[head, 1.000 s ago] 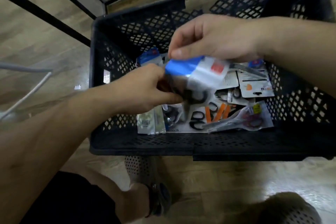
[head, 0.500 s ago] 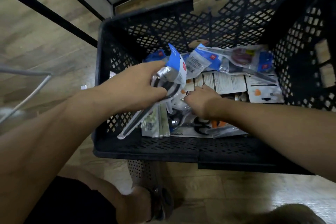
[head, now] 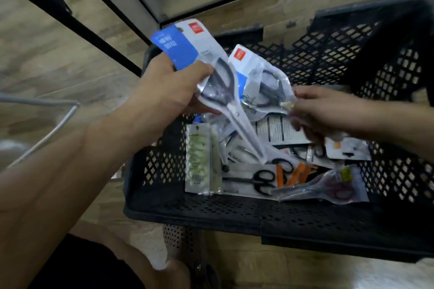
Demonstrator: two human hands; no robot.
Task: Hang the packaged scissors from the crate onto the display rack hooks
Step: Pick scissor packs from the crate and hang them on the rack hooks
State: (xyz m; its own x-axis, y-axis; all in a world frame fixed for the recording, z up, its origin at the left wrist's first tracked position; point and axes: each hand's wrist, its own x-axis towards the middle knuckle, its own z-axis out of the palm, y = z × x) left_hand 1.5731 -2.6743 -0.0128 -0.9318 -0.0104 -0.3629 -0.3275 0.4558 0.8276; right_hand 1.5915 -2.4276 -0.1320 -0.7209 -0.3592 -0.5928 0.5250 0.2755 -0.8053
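Observation:
A black mesh crate (head: pixel 187 209) on the floor holds several packaged scissors, among them a black-handled pair (head: pixel 263 182), an orange-handled pair (head: pixel 296 175) and a pink-handled pack (head: pixel 328 189). My left hand (head: pixel 169 91) grips a packaged pair of grey scissors with a blue and white header card (head: pixel 187 47), lifted above the crate's left side, its blade tip pointing down. My right hand (head: pixel 317 110) pinches a second pack with black handles and a red-logo card (head: pixel 263 77), raised beside the first. No display hooks are in view.
Black metal legs (head: pixel 70 19) and a pale panel stand behind the crate on the wooden floor. A grey wire piece (head: pixel 58 119) juts in at the left edge. My knee and sandalled foot (head: pixel 202 270) are just in front of the crate.
My left hand has lifted its blue-carded pack higher, above the crate rim. My right hand reached into the crate and has come up holding a second pack.

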